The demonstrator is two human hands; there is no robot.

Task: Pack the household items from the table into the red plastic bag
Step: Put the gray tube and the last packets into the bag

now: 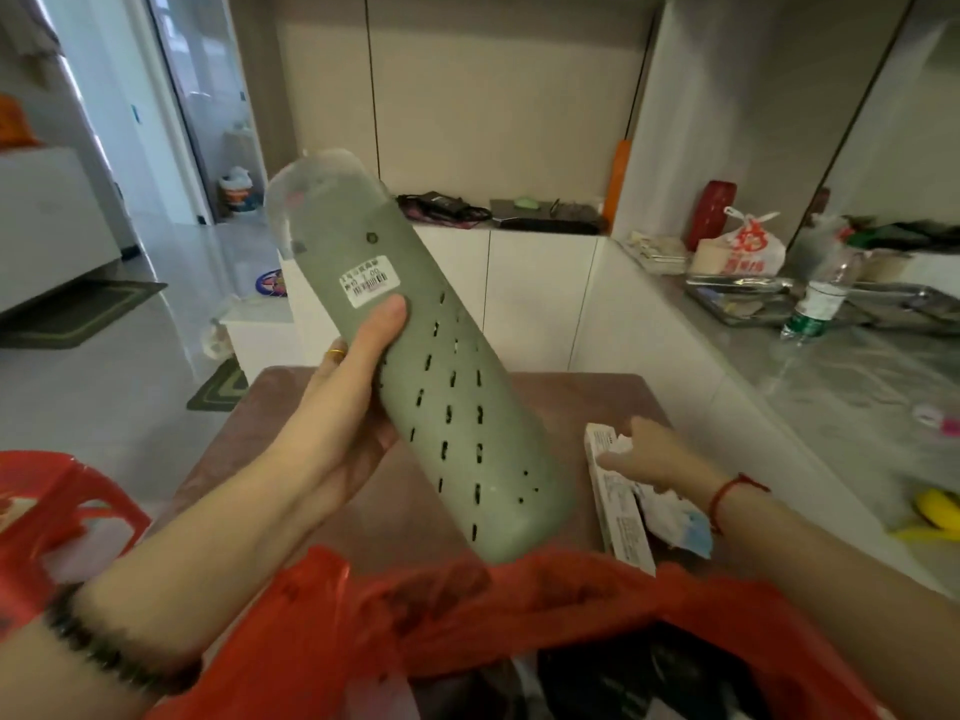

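Observation:
My left hand (347,407) grips a long grey-green perforated plastic piece (441,387) with a white price sticker, held tilted above the brown table (561,402). Its lower end hangs just over the open mouth of the red plastic bag (519,600) at the bottom, where dark items lie inside. My right hand (660,454) reaches onto the table with fingers spread, touching a white box (621,517) and a white and blue packet (680,517). I cannot tell whether it grips either.
A red plastic stool (57,501) stands at the left. A grey counter (852,366) runs along the right with a water bottle (821,298), metal trays, a white shopping bag and a yellow object. White cabinets stand behind the table.

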